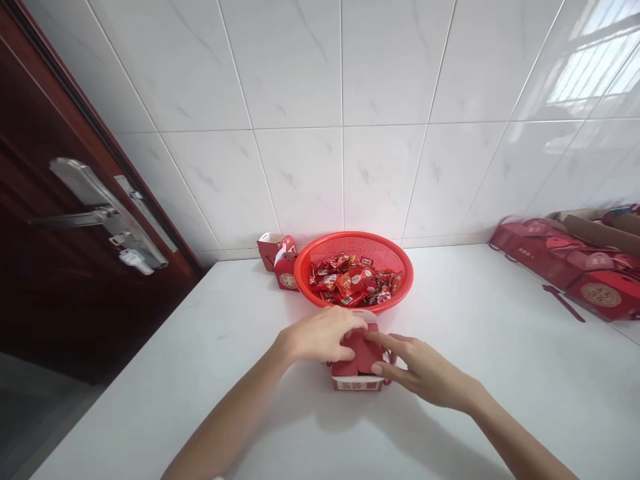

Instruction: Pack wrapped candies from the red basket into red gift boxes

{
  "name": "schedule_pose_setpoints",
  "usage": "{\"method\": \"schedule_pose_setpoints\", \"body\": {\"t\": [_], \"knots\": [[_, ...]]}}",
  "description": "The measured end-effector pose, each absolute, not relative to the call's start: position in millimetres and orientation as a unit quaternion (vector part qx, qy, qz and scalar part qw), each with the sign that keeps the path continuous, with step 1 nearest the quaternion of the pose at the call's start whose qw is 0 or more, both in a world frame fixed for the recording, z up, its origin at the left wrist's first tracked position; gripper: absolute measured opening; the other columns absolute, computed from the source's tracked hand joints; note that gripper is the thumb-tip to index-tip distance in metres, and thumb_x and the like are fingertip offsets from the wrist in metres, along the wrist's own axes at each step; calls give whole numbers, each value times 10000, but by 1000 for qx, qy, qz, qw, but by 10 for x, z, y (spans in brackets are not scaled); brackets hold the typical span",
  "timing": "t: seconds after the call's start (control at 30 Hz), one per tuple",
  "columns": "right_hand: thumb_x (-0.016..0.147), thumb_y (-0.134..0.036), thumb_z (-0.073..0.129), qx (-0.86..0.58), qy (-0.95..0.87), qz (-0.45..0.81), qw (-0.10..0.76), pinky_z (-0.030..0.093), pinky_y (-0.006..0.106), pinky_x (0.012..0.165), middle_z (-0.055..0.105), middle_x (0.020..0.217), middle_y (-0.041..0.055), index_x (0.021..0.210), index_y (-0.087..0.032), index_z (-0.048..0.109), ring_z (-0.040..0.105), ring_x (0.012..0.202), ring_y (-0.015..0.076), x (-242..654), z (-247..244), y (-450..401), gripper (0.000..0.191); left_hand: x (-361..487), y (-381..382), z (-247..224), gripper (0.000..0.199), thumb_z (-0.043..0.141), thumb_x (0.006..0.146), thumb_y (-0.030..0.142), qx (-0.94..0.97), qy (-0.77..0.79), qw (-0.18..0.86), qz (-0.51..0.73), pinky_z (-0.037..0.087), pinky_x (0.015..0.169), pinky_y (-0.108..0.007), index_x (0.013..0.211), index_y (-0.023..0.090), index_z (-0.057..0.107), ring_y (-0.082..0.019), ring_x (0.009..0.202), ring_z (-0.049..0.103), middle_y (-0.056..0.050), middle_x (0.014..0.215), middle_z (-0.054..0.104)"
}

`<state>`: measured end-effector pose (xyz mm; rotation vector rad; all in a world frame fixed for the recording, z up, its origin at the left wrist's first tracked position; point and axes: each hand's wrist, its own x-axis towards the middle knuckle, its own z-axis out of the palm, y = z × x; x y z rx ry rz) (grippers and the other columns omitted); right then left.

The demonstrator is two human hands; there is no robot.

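In the head view a small red paper gift box (356, 385) stands on the white tabletop in front of me, its two red side flaps folded inward over the top. My left hand (323, 335) bends over the left flap, thumb and fingertips pressing on it. From the other side my right hand (417, 370) has its forefinger and thumb on the right flap, its other fingers curled by the box's side. Just behind the box is a red plastic basket (403, 283) holding several wrapped candies (353, 280). The inside of the gift box is hidden.
Left of the basket are two open red boxes, one farther back (267, 253) and one nearer (286, 277). Several red boxes (560, 260) crowd the right back edge, with a red ribbon strap (565, 303) lying in front. A tiled wall (300, 173) and a dark red door (45, 267) border the table.
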<state>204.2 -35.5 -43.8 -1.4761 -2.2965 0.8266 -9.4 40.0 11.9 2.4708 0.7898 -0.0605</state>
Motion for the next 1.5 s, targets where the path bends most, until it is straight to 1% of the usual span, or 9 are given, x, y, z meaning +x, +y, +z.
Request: {"method": "schedule_pose_setpoints", "body": {"t": [0.07, 0.13, 0.2, 0.4, 0.53, 0.67, 0.9, 1.3, 1.5], "knots": [[1007, -544, 491, -512, -777, 323, 173, 546, 377, 850, 689, 1187, 99, 1392, -294, 569, 689, 945, 238, 2055, -542, -383, 466, -180, 309, -47, 193, 611, 742, 110, 902, 328, 277, 44, 451, 638, -270, 860, 218, 718, -201, 846, 680, -17, 1172, 721], [1003, -570, 482, -504, -765, 344, 207, 523, 422, 973, 576, 1412, 134, 1432, -285, 536, 655, 1117, 264, 2060, -630, -387, 518, -252, 214, -231, 213, 640, 795, 192, 868, 385, 292, 113, 511, 736, -291, 981, 226, 739, -220, 917, 681, -41, 1124, 712], [1009, -553, 478, -488, -760, 351, 249, 505, 427, 1024, 518, 1483, 129, 1409, -278, 551, 618, 1202, 267, 2053, -697, -376, 491, -296, 122, -399, 264, 633, 834, 226, 840, 418, 298, 175, 543, 805, -315, 1077, 225, 736, -212, 926, 680, -53, 1103, 692], [989, -440, 568, -434, -747, 395, 313, 536, 395, 987, 587, 1405, 93, 1327, -282, 586, 617, 1187, 238, 2021, -797, -323, 374, -301, -50, -670, 299, 576, 854, 131, 815, 438, 259, 276, 547, 944, -368, 1088, 228, 735, -225, 1040, 662, -68, 1096, 678], [982, -424, 577, -429, -744, 407, 312, 535, 401, 989, 575, 1419, 95, 1332, -275, 581, 609, 1193, 241, 2034, -825, -308, 380, -304, -84, -699, 252, 587, 864, 160, 803, 436, 263, 309, 562, 916, -361, 1064, 219, 729, -220, 1018, 671, -69, 1080, 685], [972, -381, 578, -434, -742, 407, 309, 533, 407, 984, 588, 1397, 94, 1310, -266, 581, 613, 1174, 241, 2039, -843, -299, 357, -328, -108, -707, 194, 586, 879, 212, 791, 438, 277, 326, 576, 815, -331, 1014, 207, 726, -197, 906, 681, -70, 1059, 686], [947, -346, 585, -441, -735, 411, 311, 528, 392, 983, 608, 1344, 87, 1251, -255, 593, 617, 1165, 233, 2020, -857, -288, 317, -340, -112, -764, 155, 573, 887, 214, 783, 434, 280, 347, 561, 879, -340, 964, 209, 708, -204, 968, 679, -69, 1041, 685], [977, -412, 577, -424, -729, 423, 332, 533, 406, 999, 610, 1364, 91, 1285, -271, 597, 609, 1204, 246, 2023, -924, -266, 340, -309, -65, -775, 150, 617, 852, 218, 774, 435, 298, 350, 563, 818, -322, 927, 222, 748, -199, 932, 679, -63, 1010, 693], [991, -499, 555, -424, -727, 403, 358, 495, 458, 1081, 556, 1462, 103, 1397, -300, 555, 545, 1334, 274, 2046, -937, -291, 452, -323, -66, -734, 188, 646, 881, 371, 743, 433, 331, 388, 561, 791, -321, 887, 205, 732, -203, 900, 683, -68, 982, 692]]}}
